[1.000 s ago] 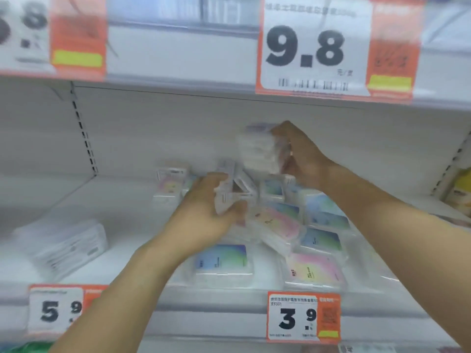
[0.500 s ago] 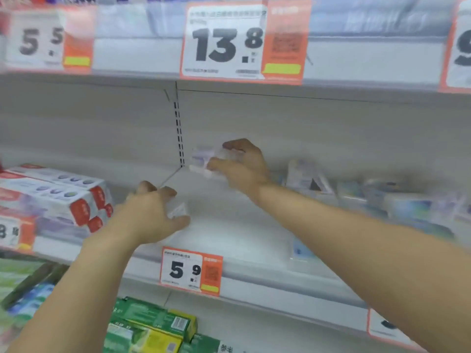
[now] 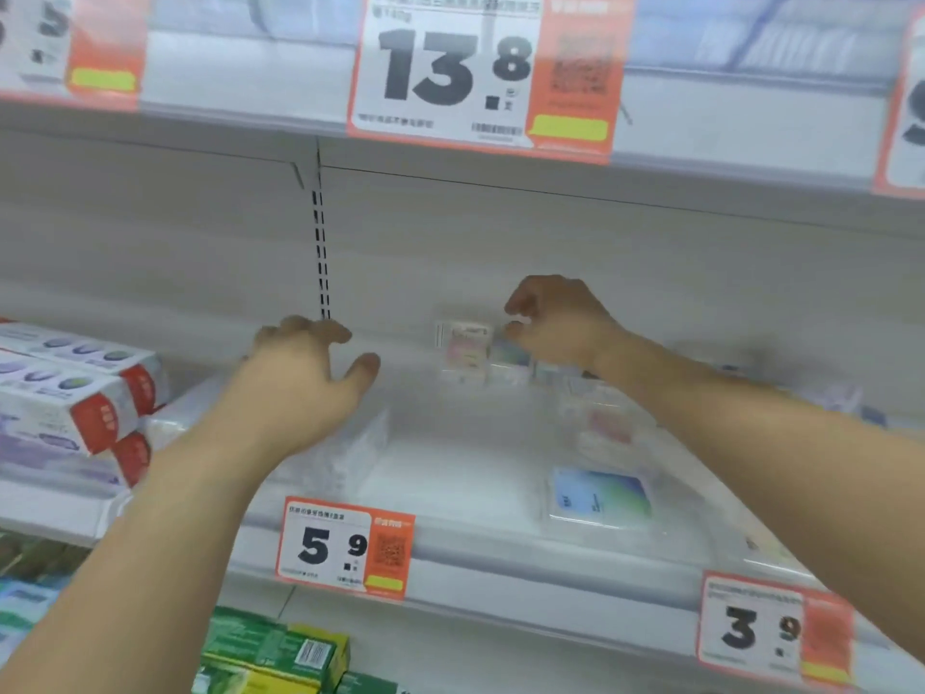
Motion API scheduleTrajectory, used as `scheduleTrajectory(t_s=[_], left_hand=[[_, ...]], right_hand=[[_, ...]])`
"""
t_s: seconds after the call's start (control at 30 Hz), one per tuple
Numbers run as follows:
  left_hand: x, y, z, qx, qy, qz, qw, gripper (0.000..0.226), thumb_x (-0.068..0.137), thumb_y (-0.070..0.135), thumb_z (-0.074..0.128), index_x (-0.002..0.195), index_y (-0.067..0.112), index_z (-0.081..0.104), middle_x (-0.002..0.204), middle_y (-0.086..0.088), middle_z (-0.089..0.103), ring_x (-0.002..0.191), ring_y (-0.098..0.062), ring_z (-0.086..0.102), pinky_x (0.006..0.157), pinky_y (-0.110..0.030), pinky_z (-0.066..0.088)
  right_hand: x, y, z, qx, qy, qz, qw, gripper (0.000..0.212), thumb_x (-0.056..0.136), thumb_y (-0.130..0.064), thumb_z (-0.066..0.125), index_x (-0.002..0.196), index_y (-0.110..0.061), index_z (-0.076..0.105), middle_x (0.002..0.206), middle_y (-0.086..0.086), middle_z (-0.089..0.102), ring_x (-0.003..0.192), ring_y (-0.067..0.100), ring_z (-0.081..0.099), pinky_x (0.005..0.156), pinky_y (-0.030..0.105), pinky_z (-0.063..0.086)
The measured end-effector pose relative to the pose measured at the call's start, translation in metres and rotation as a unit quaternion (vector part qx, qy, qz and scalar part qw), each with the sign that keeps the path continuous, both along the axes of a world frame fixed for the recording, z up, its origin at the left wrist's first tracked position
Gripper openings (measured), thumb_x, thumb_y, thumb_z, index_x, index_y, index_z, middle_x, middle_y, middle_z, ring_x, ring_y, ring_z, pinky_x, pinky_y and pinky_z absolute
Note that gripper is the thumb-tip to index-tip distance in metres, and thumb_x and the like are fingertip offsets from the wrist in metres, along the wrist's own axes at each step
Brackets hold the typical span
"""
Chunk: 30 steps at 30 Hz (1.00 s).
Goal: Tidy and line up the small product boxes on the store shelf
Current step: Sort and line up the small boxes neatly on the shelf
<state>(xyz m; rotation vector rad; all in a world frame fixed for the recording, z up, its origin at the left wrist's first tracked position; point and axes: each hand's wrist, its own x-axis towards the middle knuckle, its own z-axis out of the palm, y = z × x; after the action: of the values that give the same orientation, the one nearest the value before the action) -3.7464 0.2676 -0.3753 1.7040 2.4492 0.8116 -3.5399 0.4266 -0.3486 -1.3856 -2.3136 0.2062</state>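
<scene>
Small clear product boxes with pastel labels lie on the white shelf (image 3: pixel 450 473). One small box (image 3: pixel 463 350) stands upright against the back wall, with a teal box (image 3: pixel 510 358) beside it. My right hand (image 3: pixel 555 323) hovers at these back boxes with curled fingers; blur hides whether it pinches one. My left hand (image 3: pixel 305 383) is spread with relaxed fingers just above a clear white box (image 3: pixel 355 453) and holds nothing. A flat blue-green box (image 3: pixel 598 498) lies near the front edge, and blurred pale boxes (image 3: pixel 600 423) lie behind it.
Stacked toothpaste cartons (image 3: pixel 75 393) with red ends fill the shelf's left side. Orange price tags 5.9 (image 3: pixel 345 545) and 3.9 (image 3: pixel 771 628) hang on the front rail, and a 13.8 tag (image 3: pixel 480 67) hangs on the shelf above. Green cartons (image 3: pixel 275 653) sit below.
My right hand moved right along the back wall to the upright boxes. My left hand opened and no longer holds the small box it carried. The view came closer.
</scene>
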Motion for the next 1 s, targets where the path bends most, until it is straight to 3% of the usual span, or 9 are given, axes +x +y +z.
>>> scheduleTrajectory(t_s=[0.17,0.3,0.5,0.6,0.7,0.77,0.83,0.9,1.0], left_hand=[[0.053,0.032,-0.010,-0.002,-0.003,-0.095,0.995,0.043,0.090,0.050,0.051,0.124,0.025,0.058,0.126,0.000,0.059,0.117,-0.021,0.053,0.098,-0.033,0.043],[0.085,0.060,-0.016,0.014,-0.024,-0.131,0.991,0.042,0.092,0.043,0.054,0.130,0.025,0.053,0.132,0.003,0.055,0.119,-0.018,0.053,0.096,-0.028,0.043],[0.107,0.091,-0.027,0.060,-0.133,-0.161,0.976,0.081,0.079,0.046,0.072,0.144,0.025,0.029,0.137,0.002,0.040,0.121,-0.017,0.049,0.084,-0.023,0.037],[0.118,0.102,-0.030,0.104,-0.209,-0.186,0.954,0.104,0.070,0.047,0.081,0.148,0.031,0.014,0.145,0.002,0.031,0.129,-0.017,0.043,0.088,-0.023,0.037],[0.128,0.111,-0.025,0.207,-0.316,-0.186,0.907,0.097,0.065,0.039,0.087,0.140,0.032,0.025,0.130,0.002,0.050,0.111,-0.012,0.057,0.075,-0.009,0.048],[0.133,0.111,-0.019,0.225,-0.350,-0.181,0.891,0.090,0.061,0.036,0.089,0.134,0.032,0.036,0.113,0.008,0.054,0.095,-0.001,0.058,0.063,-0.001,0.046],[0.137,0.111,-0.019,0.208,-0.322,-0.187,0.905,0.090,0.057,0.038,0.091,0.132,0.033,0.041,0.107,0.010,0.053,0.090,0.004,0.055,0.065,-0.004,0.047],[0.141,0.111,-0.024,0.189,-0.287,-0.192,0.919,0.093,0.052,0.045,0.091,0.131,0.037,0.043,0.112,0.006,0.054,0.092,-0.001,0.057,0.079,-0.020,0.053],[0.149,0.112,-0.027,0.171,-0.258,-0.193,0.931,0.094,0.051,0.056,0.087,0.133,0.043,0.043,0.118,0.005,0.051,0.098,-0.008,0.057,0.087,-0.028,0.050]], right_hand=[[0.042,0.068,-0.010,-0.118,-0.069,-0.130,0.982,0.074,0.079,-0.064,0.065,0.140,-0.030,0.042,0.140,0.012,0.037,0.130,0.035,0.042,0.105,0.042,0.040],[0.035,0.082,-0.024,-0.065,-0.107,-0.088,0.988,0.062,0.079,-0.066,0.059,0.119,-0.019,0.059,0.122,0.004,0.062,0.108,0.027,0.057,0.084,0.032,0.045],[0.056,0.062,-0.001,-0.063,0.114,-0.014,0.991,0.033,0.069,-0.039,0.078,0.093,-0.017,0.075,0.093,-0.002,0.071,0.083,0.016,0.066,0.078,0.031,0.057],[0.068,0.046,0.010,-0.219,0.285,0.068,0.931,0.034,0.075,-0.025,0.069,0.098,0.000,0.070,0.086,0.007,0.065,0.076,0.023,0.061,0.068,0.030,0.053],[0.095,0.039,0.023,-0.361,0.312,0.130,0.869,0.036,0.083,-0.035,0.069,0.107,-0.008,0.069,0.098,0.014,0.068,0.087,0.029,0.066,0.082,0.038,0.057],[0.119,0.051,0.028,-0.321,0.268,0.083,0.905,0.038,0.088,-0.041,0.065,0.108,-0.009,0.070,0.104,0.013,0.070,0.096,0.030,0.068,0.087,0.038,0.054],[0.146,0.074,0.027,-0.131,0.115,-0.046,0.984,0.024,0.091,-0.029,0.066,0.106,-0.010,0.071,0.112,0.010,0.068,0.103,0.029,0.065,0.082,0.031,0.047],[0.173,0.089,0.020,-0.047,-0.066,-0.148,0.986,0.032,0.089,-0.034,0.068,0.117,-0.018,0.065,0.131,0.008,0.059,0.110,0.025,0.059,0.087,0.026,0.042],[0.203,0.087,0.011,-0.157,-0.182,-0.178,0.954,0.065,0.086,-0.060,0.062,0.141,-0.028,0.047,0.153,0.002,0.039,0.136,0.024,0.041,0.111,0.034,0.032]])
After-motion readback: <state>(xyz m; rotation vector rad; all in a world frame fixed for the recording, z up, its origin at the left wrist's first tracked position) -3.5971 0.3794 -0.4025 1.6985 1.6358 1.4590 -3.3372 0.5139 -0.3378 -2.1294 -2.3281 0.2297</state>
